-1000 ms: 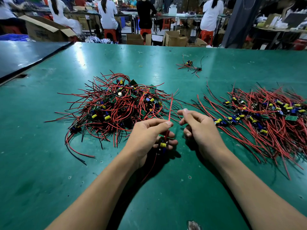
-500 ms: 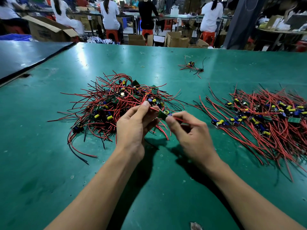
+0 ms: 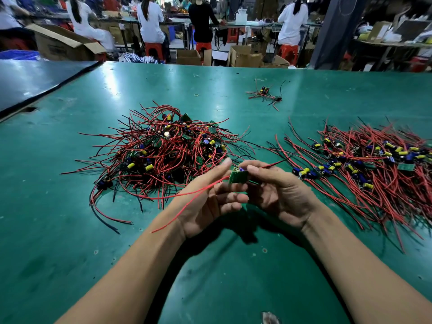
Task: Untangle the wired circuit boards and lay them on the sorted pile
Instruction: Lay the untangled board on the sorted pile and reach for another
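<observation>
On the worn green workbench mat point(image 3: 210, 90), workers on red stools behind it, I see the small green circuit board point(image 3: 238, 177) held up between both hands, above the mat and near the tangled heap of red and black wired boards point(image 3: 168, 155). My right hand point(image 3: 280, 195) curls its fingers round the board's right side. The left hand point(image 3: 205, 202) lies palm up, fingers nearly straight, just beside and under the board; I cannot tell whether it pinches. The board's thin red wire point(image 3: 210, 187) trails across that palm. The sorted pile of wired boards point(image 3: 374, 164) lies to the right.
</observation>
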A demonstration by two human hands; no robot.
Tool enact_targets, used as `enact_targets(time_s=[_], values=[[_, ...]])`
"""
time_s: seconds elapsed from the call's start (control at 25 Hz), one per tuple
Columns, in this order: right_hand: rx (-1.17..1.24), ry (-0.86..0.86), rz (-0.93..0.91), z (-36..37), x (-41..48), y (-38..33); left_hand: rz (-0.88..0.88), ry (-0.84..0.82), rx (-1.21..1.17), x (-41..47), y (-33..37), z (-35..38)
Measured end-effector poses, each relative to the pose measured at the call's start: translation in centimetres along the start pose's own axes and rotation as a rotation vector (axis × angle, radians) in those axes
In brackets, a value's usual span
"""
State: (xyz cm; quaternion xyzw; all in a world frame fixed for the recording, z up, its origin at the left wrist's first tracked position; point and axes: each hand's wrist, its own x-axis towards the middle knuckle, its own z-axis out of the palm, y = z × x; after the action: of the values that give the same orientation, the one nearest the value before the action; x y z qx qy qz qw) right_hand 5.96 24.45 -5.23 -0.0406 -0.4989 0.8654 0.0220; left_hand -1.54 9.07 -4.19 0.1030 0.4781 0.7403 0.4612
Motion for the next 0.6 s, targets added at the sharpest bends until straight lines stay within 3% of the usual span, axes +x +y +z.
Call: enact_targets(time_s=[0.16, 0.32, 0.6], values=[[0.041, -0.020, 0.021, -0.03, -0.14, -0.35, 0.067, -0.035, 0.006, 0.01, -0.47, -0.04], [-0.077, 0.093, 0.023, -0.19, 0.32, -0.02, 0.119, 0.003, -0.025, 0.37, -0.49, -0.18], [-0.197, 0.197, 0.037, 0.11, 0.29, 0.54, 0.125, 0.085, 0.178, 0.57, -0.54, -0.31]])
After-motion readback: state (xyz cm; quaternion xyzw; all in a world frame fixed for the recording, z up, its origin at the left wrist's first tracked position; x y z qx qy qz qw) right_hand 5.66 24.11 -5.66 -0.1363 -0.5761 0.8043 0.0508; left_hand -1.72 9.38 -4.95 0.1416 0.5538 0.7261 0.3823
